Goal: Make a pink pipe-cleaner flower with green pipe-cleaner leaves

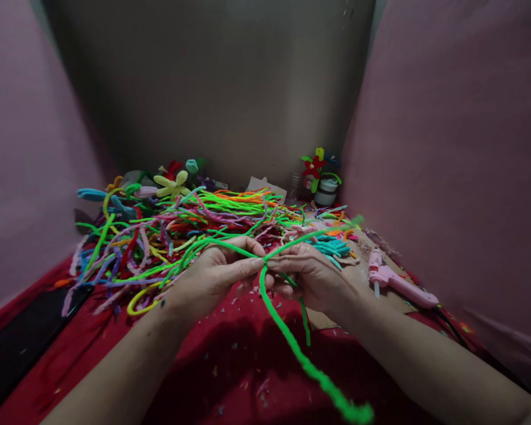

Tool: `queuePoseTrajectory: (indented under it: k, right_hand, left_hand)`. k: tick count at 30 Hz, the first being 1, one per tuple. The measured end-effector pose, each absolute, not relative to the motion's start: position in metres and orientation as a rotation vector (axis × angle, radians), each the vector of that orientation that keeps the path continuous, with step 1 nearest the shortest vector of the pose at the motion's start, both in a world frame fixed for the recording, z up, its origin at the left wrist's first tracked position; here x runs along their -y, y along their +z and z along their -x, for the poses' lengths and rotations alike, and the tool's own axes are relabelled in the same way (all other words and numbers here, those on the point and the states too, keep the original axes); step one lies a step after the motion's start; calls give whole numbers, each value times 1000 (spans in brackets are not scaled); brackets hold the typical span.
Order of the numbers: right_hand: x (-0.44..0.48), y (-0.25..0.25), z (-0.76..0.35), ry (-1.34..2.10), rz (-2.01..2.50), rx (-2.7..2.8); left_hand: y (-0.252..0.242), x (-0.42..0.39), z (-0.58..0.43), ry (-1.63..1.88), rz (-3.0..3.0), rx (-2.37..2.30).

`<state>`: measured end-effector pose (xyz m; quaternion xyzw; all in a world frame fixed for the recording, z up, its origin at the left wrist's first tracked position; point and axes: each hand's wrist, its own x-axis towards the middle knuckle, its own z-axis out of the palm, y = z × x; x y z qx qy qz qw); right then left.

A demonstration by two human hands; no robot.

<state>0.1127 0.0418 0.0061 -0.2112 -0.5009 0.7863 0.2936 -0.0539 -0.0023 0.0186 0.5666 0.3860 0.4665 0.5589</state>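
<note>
Bright green pipe cleaners (pixel 287 330) cross at one point between my two hands, above the red cloth. My left hand (pixel 223 262) pinches them at the crossing with thumb and forefinger. From the other side, my right hand (pixel 307 274) grips the same crossing, its fingertips nearly touching the left ones. One fuzzy end runs up to the right, another hangs down toward me, and a shorter piece dangles under my right hand. Behind my left hand spreads a big heap of many-coloured pipe cleaners (pixel 221 203).
On cardboard at the right lies a pink glue gun (pixel 400 283). Pipe-cleaner flowers (pixel 172 186) stand at the back left, more beside a small jar (pixel 326 192) at the back right. A black flat object (pixel 30 348) lies front left on the red cloth (pixel 230 366). Pink sheets hang on both sides.
</note>
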Motion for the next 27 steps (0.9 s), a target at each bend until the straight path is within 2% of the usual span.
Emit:
queuePoseTrajectory:
  k: [13, 27]
  right_hand:
    - [-34, 7, -109, 1447, 667, 1580]
    - [-35, 7, -109, 1325, 770, 1631]
  left_hand:
    - [14, 0, 45, 1224, -1216, -1030]
    - [21, 3, 42, 1175, -1116, -1083]
